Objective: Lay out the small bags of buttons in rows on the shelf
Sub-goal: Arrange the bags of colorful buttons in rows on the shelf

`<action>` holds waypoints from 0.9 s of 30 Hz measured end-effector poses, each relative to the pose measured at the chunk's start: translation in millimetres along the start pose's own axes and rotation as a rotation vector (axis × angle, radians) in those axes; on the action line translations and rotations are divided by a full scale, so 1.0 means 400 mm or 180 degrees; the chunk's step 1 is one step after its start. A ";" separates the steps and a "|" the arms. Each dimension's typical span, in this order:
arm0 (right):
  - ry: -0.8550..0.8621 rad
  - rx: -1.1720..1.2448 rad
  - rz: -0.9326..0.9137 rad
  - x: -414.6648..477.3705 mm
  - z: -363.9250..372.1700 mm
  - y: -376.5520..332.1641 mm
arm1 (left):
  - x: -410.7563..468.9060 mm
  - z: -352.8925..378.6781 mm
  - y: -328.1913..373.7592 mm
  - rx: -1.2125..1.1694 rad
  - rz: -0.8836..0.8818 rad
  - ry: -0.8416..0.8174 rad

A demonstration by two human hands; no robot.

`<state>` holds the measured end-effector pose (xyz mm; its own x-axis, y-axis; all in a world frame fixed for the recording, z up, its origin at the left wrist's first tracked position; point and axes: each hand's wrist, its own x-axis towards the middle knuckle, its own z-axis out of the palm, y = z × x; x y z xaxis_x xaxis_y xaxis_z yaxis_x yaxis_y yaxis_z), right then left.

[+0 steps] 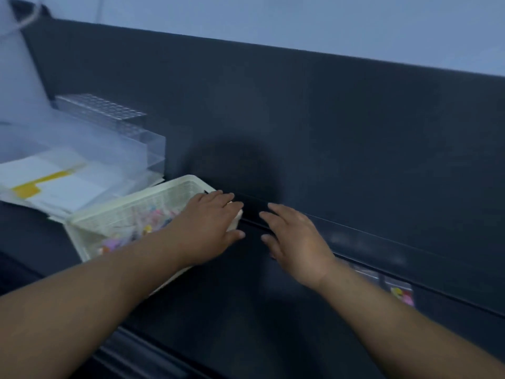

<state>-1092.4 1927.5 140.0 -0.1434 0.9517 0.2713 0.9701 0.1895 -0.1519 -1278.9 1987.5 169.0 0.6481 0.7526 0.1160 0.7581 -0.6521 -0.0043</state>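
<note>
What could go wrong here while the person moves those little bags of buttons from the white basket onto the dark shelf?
1. The left hand lies on the corner of the white basket, which sits askew. A shove might slide or tip it and spill the loose bags inside.
2. The forearm behind the right hand passes right beside the laid-out bags. A careless sweep could knock them out of line.
</note>
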 end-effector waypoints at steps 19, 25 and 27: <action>-0.1149 0.0359 0.0324 0.359 0.159 -0.275 | -0.126 0.049 -0.461 -0.0433 -0.0529 -0.0208; -0.1864 0.0200 0.0872 0.427 0.217 -0.278 | -0.119 0.073 -0.473 -0.0579 -0.0444 -0.0133; -0.1865 0.0383 0.0892 0.443 0.238 -0.282 | -0.118 0.077 -0.476 -0.0556 -0.0414 -0.0114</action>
<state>-1246.0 2098.0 114.7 -0.0045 0.9365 -0.3508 0.9624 -0.0912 -0.2559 -1451.7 2079.0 133.8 0.5502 0.8322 0.0689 0.8134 -0.5528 0.1810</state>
